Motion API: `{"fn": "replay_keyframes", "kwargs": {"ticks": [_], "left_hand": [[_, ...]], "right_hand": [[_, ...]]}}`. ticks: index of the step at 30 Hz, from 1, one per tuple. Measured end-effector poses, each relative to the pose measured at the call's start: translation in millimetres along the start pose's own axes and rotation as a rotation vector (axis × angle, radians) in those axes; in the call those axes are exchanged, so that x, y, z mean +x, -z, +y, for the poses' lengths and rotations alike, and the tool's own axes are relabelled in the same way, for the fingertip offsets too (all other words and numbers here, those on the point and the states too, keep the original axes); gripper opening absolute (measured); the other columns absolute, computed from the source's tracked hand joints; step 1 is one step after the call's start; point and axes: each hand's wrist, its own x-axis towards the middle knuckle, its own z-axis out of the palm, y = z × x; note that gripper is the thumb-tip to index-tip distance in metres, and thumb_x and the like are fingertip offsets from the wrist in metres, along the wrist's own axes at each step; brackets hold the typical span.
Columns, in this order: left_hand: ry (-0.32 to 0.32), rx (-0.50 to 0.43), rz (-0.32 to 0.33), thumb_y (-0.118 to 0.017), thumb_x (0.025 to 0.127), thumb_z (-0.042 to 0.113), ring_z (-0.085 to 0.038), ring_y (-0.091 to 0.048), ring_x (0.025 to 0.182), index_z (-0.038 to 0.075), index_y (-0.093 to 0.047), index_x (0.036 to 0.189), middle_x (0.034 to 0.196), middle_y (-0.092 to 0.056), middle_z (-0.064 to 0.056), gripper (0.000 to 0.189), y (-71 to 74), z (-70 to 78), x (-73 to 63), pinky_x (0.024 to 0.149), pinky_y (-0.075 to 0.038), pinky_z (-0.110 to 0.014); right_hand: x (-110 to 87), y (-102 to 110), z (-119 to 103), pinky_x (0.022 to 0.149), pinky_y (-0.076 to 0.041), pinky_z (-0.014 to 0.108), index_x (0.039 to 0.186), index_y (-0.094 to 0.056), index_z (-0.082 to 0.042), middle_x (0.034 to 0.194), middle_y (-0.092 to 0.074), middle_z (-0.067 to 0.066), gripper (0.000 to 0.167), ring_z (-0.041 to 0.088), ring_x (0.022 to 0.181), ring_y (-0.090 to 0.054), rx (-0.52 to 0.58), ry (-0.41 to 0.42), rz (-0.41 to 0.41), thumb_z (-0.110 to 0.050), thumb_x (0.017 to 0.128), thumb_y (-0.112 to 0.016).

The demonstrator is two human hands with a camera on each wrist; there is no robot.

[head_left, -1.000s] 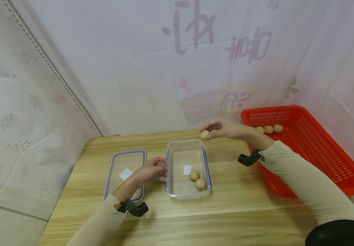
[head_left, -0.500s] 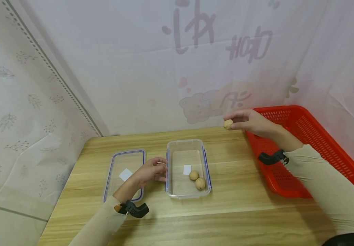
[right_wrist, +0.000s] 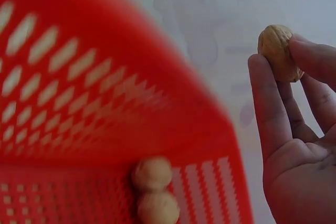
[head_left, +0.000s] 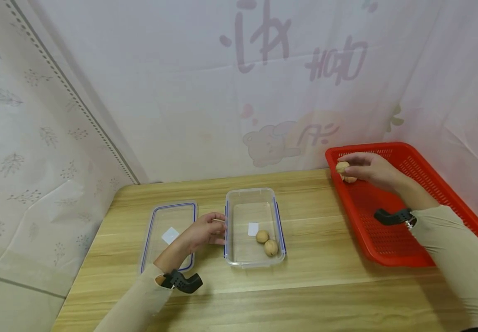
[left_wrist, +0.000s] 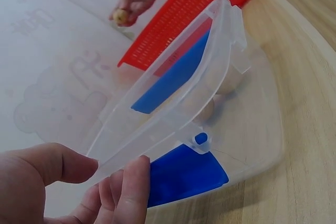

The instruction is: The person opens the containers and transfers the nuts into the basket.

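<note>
My right hand (head_left: 373, 170) pinches a walnut (right_wrist: 278, 51) between thumb and fingertips, above the far left corner of the red plastic basket (head_left: 361, 221). Below it in the basket lie other walnuts (right_wrist: 157, 208), partly hidden by the hand in the head view. With thumb and fingers at the rim and blue latch (left_wrist: 184, 174), my left hand (head_left: 203, 233) holds the left side of a clear plastic food box (head_left: 243, 207). Two walnuts (head_left: 267, 243) and a small white paper square (head_left: 253, 228) are in the lower part of the box.
The box's clear lid (head_left: 152, 230), edged in blue, lies on the wooden table (head_left: 305, 286) left of the box, partly under my left forearm. A printed curtain (head_left: 181, 115) hangs close behind the table. The basket's raised red wall stands between box and basket.
My right hand has moved right with the walnut, from near the box's far right corner to over the basket. My left hand and the box have stayed in place.
</note>
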Motion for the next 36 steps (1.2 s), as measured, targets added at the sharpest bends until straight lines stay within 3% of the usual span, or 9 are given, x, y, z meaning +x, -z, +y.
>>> {"fn": "replay_keyframes", "kwargs": {"ticks": [4, 8, 15, 21, 23, 25, 30, 36], "left_hand": [[-0.003, -0.007, -0.005, -0.051, 0.095, 0.0, -0.015, -0.059, 0.085, -0.014, -0.036, 0.138, 0.094, -0.056, -0.007, 0.047, 0.2, -1.1, 0.4, 0.077, -0.064, -0.029], [-0.002, -0.014, -0.012, -0.051, 0.096, 0.001, -0.015, -0.06, 0.086, -0.013, -0.037, 0.138, 0.094, -0.057, -0.007, 0.046, 0.1, -1.7, 1.1, 0.078, -0.064, -0.029], [-0.003, -0.025, -0.021, -0.051, 0.098, 0.0, -0.015, -0.06, 0.086, -0.013, -0.038, 0.137, 0.094, -0.058, -0.007, 0.043, 0.5, -0.7, 0.1, 0.078, -0.064, -0.03], [-0.001, -0.035, -0.022, -0.051, 0.097, 0.0, -0.015, -0.061, 0.085, -0.013, -0.037, 0.137, 0.092, -0.058, -0.007, 0.044, -0.1, -0.7, -0.1, 0.077, -0.064, -0.029], [-0.001, -0.036, -0.021, -0.051, 0.097, -0.001, -0.015, -0.061, 0.085, -0.013, -0.037, 0.137, 0.093, -0.058, -0.007, 0.045, 0.3, -0.9, -0.5, 0.077, -0.064, -0.029], [0.0, -0.035, -0.023, -0.051, 0.096, -0.001, -0.015, -0.06, 0.085, -0.013, -0.036, 0.138, 0.093, -0.057, -0.007, 0.046, 1.0, -1.2, -0.7, 0.077, -0.064, -0.029], [0.009, -0.035, -0.021, -0.053, 0.096, -0.001, -0.016, -0.059, 0.086, -0.013, -0.035, 0.139, 0.095, -0.056, -0.008, 0.048, 2.0, -1.2, -0.3, 0.078, -0.064, -0.029], [0.014, -0.038, -0.029, -0.052, 0.096, -0.002, -0.017, -0.059, 0.087, -0.013, -0.036, 0.138, 0.097, -0.056, -0.009, 0.047, 2.6, -2.1, 0.9, 0.079, -0.064, -0.031]], "right_hand": [[-2.2, 14.4, 15.8, 0.083, -0.061, 0.027, 0.138, -0.057, 0.001, 0.114, -0.07, -0.002, 0.038, 0.016, 0.098, -0.068, -0.002, -0.032, 0.055, -0.009, 0.102, -0.063], [-4.8, 24.8, 28.2, 0.089, -0.058, 0.025, 0.139, -0.056, 0.0, 0.113, -0.068, -0.01, 0.044, 0.012, 0.104, -0.063, -0.094, -0.107, 0.113, -0.018, 0.1, -0.068], [-2.6, 32.2, 46.5, 0.09, -0.052, 0.019, 0.141, -0.052, 0.003, 0.122, -0.066, -0.004, 0.055, 0.002, 0.107, -0.059, -0.276, -0.174, 0.076, -0.03, 0.1, -0.068], [1.0, 27.8, 58.8, 0.106, -0.046, 0.041, 0.142, -0.057, -0.005, 0.143, -0.056, 0.018, 0.063, 0.028, 0.129, -0.05, -0.388, -0.244, 0.049, -0.045, 0.096, -0.07], [2.2, 25.9, 62.2, 0.106, -0.045, 0.043, 0.141, -0.058, -0.004, 0.145, -0.054, 0.021, 0.062, 0.034, 0.133, -0.047, -0.412, -0.239, 0.053, -0.044, 0.095, -0.072], [3.4, 23.1, 64.8, 0.102, -0.047, 0.036, 0.137, -0.061, -0.002, 0.142, -0.056, 0.022, 0.056, 0.035, 0.131, -0.049, -0.444, -0.21, 0.057, -0.037, 0.095, -0.073], [5.6, 14.7, 70.0, 0.089, -0.049, 0.02, 0.129, -0.064, 0.006, 0.132, -0.059, 0.024, 0.041, 0.032, 0.121, -0.054, -0.471, -0.137, 0.033, -0.02, 0.098, -0.071], [6.2, 10.4, 72.9, 0.084, -0.05, 0.015, 0.126, -0.063, 0.01, 0.124, -0.065, 0.025, 0.038, 0.025, 0.111, -0.059, -0.462, -0.125, 0.037, -0.014, 0.098, -0.07]]}}
